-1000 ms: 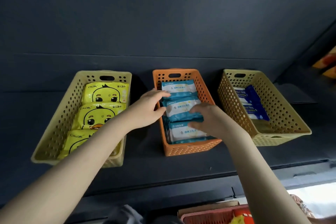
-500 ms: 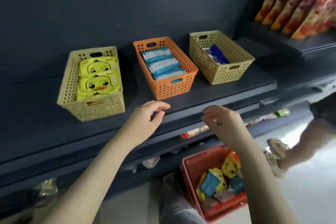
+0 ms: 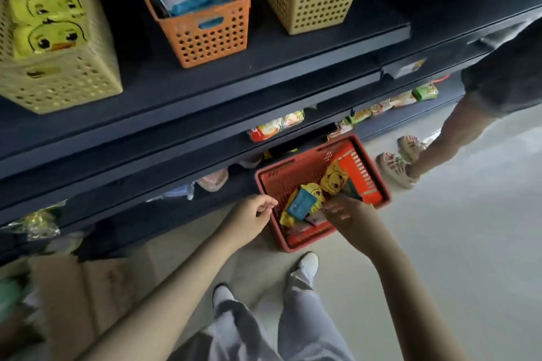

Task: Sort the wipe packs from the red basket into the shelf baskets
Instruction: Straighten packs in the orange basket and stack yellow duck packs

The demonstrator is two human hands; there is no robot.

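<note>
Hands dropped to red basket (image 3: pixel 302 155). Right hand (image 3: pixel 349 214) fingers splayed over jumbled wipe packs (image 3: pixel 302 205), left hand (image 3: pixel 249 220) loosely curled, both empty; overlapped packs may lift together.

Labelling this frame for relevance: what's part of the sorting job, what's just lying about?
Job: red basket, wipe packs, yellow basket, orange basket, tan basket, left hand, right hand.
Lying about: snack packs on lower shelves, cardboard box, bystander's shoes.

Soft light is brightening the pale smooth floor (image 3: pixel 469 243) on the right, the dark metal shelf (image 3: pixel 293 47) is lying dim, and motion blur is softening everything.
</note>
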